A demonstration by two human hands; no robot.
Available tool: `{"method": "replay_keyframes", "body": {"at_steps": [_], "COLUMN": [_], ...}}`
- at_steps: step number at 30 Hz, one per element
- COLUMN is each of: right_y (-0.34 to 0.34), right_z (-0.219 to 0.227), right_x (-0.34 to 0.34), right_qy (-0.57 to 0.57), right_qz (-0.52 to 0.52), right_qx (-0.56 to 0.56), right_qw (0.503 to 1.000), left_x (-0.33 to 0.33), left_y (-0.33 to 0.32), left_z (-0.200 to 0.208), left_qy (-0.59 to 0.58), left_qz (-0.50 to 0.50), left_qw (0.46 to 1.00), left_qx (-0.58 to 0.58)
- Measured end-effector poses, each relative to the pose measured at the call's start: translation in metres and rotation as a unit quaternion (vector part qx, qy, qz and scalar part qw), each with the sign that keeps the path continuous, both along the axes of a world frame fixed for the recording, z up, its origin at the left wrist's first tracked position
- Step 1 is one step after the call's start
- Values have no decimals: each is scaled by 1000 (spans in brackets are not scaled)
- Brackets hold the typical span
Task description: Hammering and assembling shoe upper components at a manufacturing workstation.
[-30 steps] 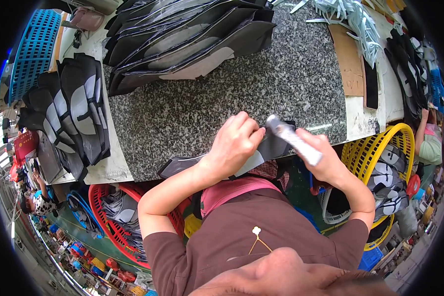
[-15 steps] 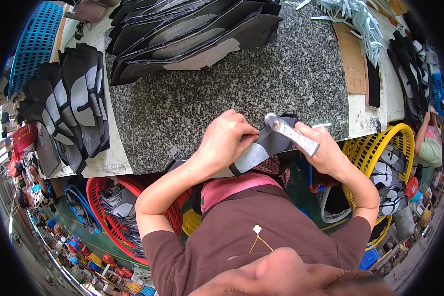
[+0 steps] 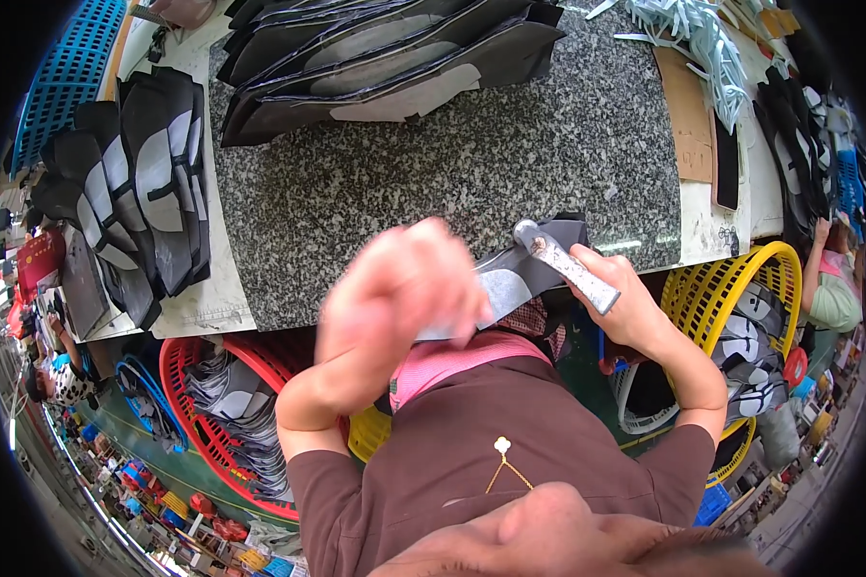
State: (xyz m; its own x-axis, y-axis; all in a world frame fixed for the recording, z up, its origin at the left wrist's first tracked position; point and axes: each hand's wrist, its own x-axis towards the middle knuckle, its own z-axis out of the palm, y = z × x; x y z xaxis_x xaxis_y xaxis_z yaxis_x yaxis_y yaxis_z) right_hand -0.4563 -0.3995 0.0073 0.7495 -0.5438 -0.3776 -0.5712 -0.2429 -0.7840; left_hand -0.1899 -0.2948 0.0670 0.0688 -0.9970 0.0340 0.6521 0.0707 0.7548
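Clearly, the work here is the flattening of a dark grey cut piece of shoe material with a paler lining (image 3: 524, 279), which lies at the near edge of the speckled grey granite slab (image 3: 433, 173) and partly hangs over it toward the person. The right hand (image 3: 621, 298) is closed in a fist around the handle of a small metal-headed hammer (image 3: 563, 264), and the hammer head rests on or just above the piece; which of the two I cannot tell. The left hand (image 3: 399, 288) is blurred by movement, so I cannot say if its fingers are spread or pinching, only that it is over the near end of the piece.

To do this step well, the piece should lie fully on the stone, not over the edge, so that the blow meets a hard support. The left fingers should hold the material flat but well apart from the hammer head. Short, light taps are better than one heavy blow.

A red plastic basket (image 3: 212, 385) and a yellow plastic basket (image 3: 779, 279) with similar pieces stand below the slab.
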Motion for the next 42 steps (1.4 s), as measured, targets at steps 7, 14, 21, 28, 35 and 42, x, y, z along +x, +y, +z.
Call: {"method": "replay_keyframes", "body": {"at_steps": [7,14,21,28,35,42], "right_y": [3,6,4,4,4,4], "right_z": [-1,-4,3,11,1,31], "right_x": [1,-3,-4,3,-2,6], "right_qy": [-1,20,120,127,60,-89], "right_qz": [-5,-5,15,2,-16,-31], "right_qx": [-15,-33,-20,9,8,-59], "right_qw": [1000,999,992,992,998,994], "left_x": [5,11,13,15,-9,-23], "left_y": [40,54,51,11,-5,3], "left_z": [49,51,54,5,-94,-99], "left_qy": [103,84,115,-423,-611,-684], "left_qz": [21,-10,-49,72,-82,-20], "left_qw": [978,976,968,903,786,726], "left_qx": [-179,-203,-216,-14,57,-71]}}
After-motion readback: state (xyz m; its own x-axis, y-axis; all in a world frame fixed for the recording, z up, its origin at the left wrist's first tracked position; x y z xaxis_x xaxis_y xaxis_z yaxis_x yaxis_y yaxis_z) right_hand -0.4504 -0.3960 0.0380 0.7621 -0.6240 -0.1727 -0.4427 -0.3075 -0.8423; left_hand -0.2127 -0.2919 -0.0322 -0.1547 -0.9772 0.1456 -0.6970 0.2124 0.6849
